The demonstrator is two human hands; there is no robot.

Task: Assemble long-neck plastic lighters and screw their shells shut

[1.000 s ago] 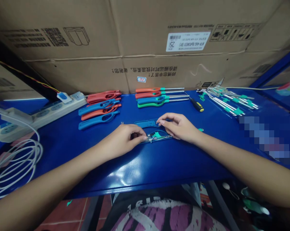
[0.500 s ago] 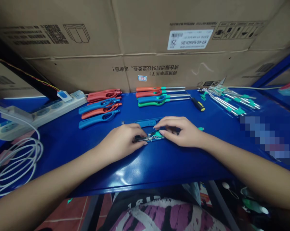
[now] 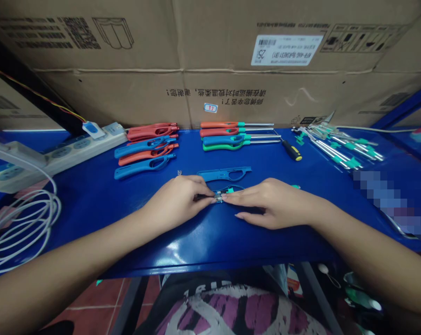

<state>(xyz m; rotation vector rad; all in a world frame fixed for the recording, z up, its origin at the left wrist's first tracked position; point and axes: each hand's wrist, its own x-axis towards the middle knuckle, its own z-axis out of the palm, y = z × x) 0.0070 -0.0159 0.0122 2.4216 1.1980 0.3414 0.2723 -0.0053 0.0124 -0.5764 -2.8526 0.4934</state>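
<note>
The scene is dimly lit, with white glare reflected by the blue tabletop [image 3: 186, 246] toward seven o'clock. Deep shadow is seen at five o'clock; outer edges are stretched, and pixelation is shown near three.

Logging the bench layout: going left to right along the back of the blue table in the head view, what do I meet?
White power strip, stacked red, orange and blue plastic handles, multicoloured plastic handles with silver metal tubes, black-and-yellow screwdriver, pile of silver metal tubes with green fittings.
</note>
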